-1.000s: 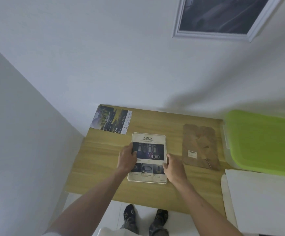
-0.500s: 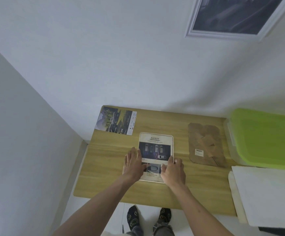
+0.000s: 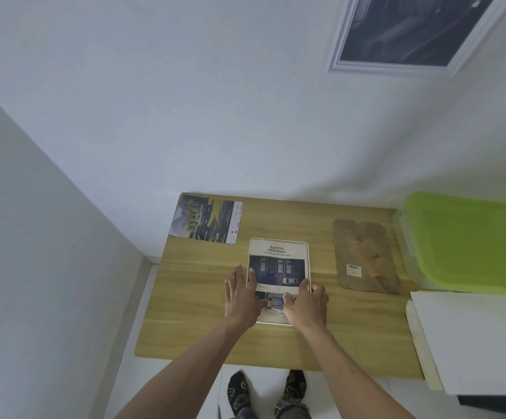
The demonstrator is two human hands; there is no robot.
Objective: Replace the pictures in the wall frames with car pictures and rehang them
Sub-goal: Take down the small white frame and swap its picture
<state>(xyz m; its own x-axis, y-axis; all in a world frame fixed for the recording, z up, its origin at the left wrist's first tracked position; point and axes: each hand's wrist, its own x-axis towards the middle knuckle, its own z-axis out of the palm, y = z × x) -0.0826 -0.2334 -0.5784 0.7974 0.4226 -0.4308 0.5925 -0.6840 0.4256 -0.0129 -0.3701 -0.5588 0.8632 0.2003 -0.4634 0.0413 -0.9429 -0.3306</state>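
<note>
A white picture frame (image 3: 279, 252) lies flat on the wooden table (image 3: 185, 322) with a car picture headed "SAFETY" showing in it. My left hand (image 3: 241, 297) lies along the frame's left edge, fingers straight and thumb on the picture. My right hand (image 3: 306, 305) is at the lower right, fingers curled over the right edge and thumb on the picture. A second car picture (image 3: 205, 219) lies loose at the table's back left. Another white frame (image 3: 412, 34) with a dark picture hangs on the wall above.
A brown backing board (image 3: 363, 255) lies right of the frame. Further right stands a clear box with a green lid (image 3: 469, 240), and a white board (image 3: 472, 337) overhangs the table's near right corner. The table sits in a wall corner; my feet are below its front edge.
Both hands have slid down the frame's sides toward its near end. The left fingers have straightened. The frame stays flat on the table.
</note>
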